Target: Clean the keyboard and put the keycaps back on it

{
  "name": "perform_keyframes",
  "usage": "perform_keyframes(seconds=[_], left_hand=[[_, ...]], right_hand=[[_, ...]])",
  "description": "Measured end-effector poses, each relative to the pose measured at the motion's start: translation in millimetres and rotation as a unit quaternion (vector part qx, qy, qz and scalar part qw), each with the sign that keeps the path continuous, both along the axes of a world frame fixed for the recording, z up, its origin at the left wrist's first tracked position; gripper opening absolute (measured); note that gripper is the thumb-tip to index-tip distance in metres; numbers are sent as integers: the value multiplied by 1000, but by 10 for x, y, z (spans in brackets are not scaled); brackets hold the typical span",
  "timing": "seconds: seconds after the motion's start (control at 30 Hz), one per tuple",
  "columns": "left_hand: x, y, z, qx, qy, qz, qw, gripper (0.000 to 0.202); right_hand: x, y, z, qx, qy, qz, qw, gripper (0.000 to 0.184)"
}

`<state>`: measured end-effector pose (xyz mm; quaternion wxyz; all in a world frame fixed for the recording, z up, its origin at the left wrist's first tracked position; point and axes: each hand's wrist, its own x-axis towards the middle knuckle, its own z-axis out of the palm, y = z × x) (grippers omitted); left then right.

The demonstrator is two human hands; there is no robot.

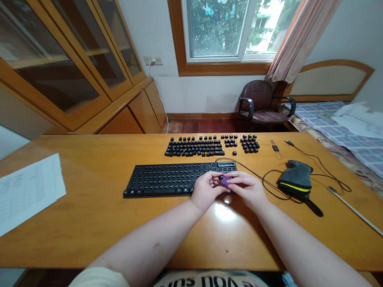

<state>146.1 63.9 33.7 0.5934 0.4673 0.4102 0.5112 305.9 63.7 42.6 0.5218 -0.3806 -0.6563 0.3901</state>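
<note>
On wooden desk (window behind), left hand, right hand — both pinching purple piece over keyboard.

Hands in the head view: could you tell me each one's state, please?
Left hand: fingers pinched on the purple object.
Right hand: also pinching the purple object.

Worktop bare between paper sheet and keyboard; near edge open too. Right side obstructed: looping cable, dark grey tool. Keycap rows block the strip behind keyboard.
</note>
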Motion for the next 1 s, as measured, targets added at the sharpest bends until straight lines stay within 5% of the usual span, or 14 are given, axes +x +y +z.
perform_keyframes(seconds=[0.33,0.57,0.7,0.9,1.0], left_hand=[[-6,34,45,-7,40,29,999,32],[-22,16,-35,75,102,30,991,32],[-27,-18,-30,127,157,40,979,36],[-46,-63,87,235,253,23,938,38],[-65,-61,109,299,297,10,907,37]], right_hand=[[-19,16,-16,-40,75,-67,994,6],[-44,-54,99,6,-79,-30,996,7],[-39,-35,67,-31,-52,-46,997,7],[131,40,128,-78,-21,-153,985,17],[349,131,215,-63,-117,-242,961,19]])
